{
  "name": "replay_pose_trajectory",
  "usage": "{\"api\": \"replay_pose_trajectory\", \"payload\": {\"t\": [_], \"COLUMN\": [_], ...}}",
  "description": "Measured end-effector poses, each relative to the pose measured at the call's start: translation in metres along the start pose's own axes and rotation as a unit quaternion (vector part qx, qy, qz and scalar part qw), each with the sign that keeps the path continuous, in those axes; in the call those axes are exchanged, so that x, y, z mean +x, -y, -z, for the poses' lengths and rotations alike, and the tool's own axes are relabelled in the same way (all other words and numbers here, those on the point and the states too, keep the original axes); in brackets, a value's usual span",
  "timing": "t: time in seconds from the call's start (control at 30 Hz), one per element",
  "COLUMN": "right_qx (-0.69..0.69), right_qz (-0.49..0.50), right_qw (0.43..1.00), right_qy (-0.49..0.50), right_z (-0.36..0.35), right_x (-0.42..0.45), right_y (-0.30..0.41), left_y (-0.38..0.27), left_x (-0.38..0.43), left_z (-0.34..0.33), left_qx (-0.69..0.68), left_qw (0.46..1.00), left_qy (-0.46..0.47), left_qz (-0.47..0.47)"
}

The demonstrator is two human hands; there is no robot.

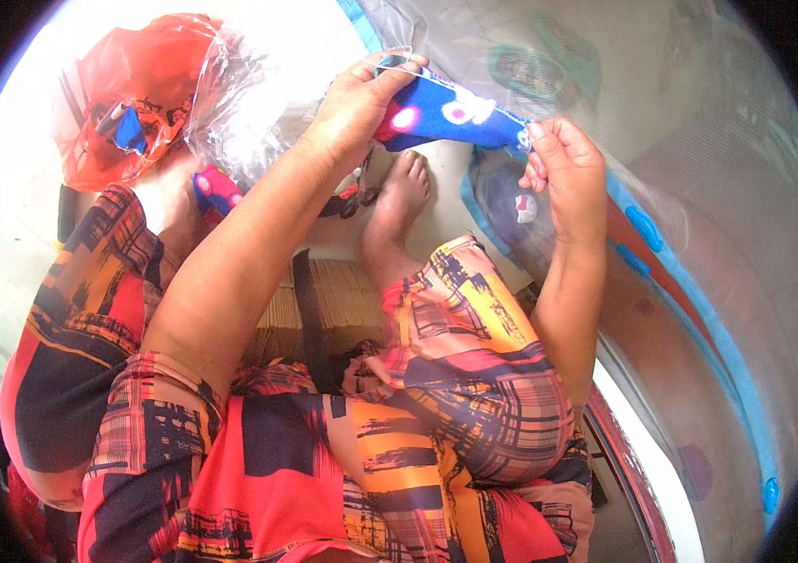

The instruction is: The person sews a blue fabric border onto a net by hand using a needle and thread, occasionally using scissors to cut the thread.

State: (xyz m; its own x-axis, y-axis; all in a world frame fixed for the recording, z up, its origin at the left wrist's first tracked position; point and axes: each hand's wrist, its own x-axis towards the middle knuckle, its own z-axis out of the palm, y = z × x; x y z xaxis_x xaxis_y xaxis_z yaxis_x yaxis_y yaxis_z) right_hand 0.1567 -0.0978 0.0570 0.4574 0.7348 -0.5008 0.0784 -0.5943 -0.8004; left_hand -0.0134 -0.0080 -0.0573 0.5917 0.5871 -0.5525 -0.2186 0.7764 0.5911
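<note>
A piece of blue patterned fabric (434, 112) with pink and white motifs is stretched between my hands above the floor. My left hand (363, 95) grips its left end, and a pale thread (393, 65) crosses the fingers there. At the right tip, my right hand (564, 158) pinches the cloth between thumb and finger, its other fingers curled. Whether a needle is in either hand cannot be made out. Below the cloth, dark-handled scissors (349, 205) lie on the floor beside my bare foot (402, 190), partly hidden by my left forearm.
A red plastic bag (138, 77) and a clear plastic bag (244, 105) lie at the upper left. Near them is another patterned fabric piece (214, 188). Mesh netting with blue edging (694, 295) runs down the right side. Ribbed cardboard (342, 302) shows between my legs.
</note>
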Motion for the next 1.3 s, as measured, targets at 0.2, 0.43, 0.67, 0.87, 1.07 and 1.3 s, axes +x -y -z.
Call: {"api": "replay_pose_trajectory", "payload": {"t": [0.2, 0.43, 0.67, 0.87, 1.07, 1.3], "right_qx": [-0.096, -0.258, -0.46, -0.365, -0.297, -0.221], "right_qz": [-0.001, 0.113, 0.062, 0.046, 0.069, 0.046], "right_qw": [0.995, 0.958, 0.883, 0.926, 0.95, 0.969], "right_qy": [0.031, -0.062, -0.073, -0.082, -0.063, -0.095], "right_z": [0.008, 0.022, 0.046, 0.036, 0.042, 0.059], "right_x": [-0.001, 0.015, 0.029, 0.04, 0.043, 0.04], "right_y": [-0.015, -0.045, -0.095, -0.093, -0.1, -0.11], "left_y": [0.008, 0.022, 0.09, 0.133, 0.145, 0.169], "left_x": [0.002, 0.012, 0.029, 0.06, 0.077, 0.089], "left_z": [0.003, 0.009, 0.003, 0.002, 0.003, -0.028], "left_qx": [-0.004, 0.032, 0.55, 0.664, 0.684, 0.568], "left_qw": [0.998, 0.992, 0.76, 0.712, 0.705, 0.81], "left_qy": [-0.046, -0.035, 0.113, 0.096, 0.118, 0.13], "left_qz": [-0.034, -0.121, -0.328, -0.205, -0.145, -0.07]}}
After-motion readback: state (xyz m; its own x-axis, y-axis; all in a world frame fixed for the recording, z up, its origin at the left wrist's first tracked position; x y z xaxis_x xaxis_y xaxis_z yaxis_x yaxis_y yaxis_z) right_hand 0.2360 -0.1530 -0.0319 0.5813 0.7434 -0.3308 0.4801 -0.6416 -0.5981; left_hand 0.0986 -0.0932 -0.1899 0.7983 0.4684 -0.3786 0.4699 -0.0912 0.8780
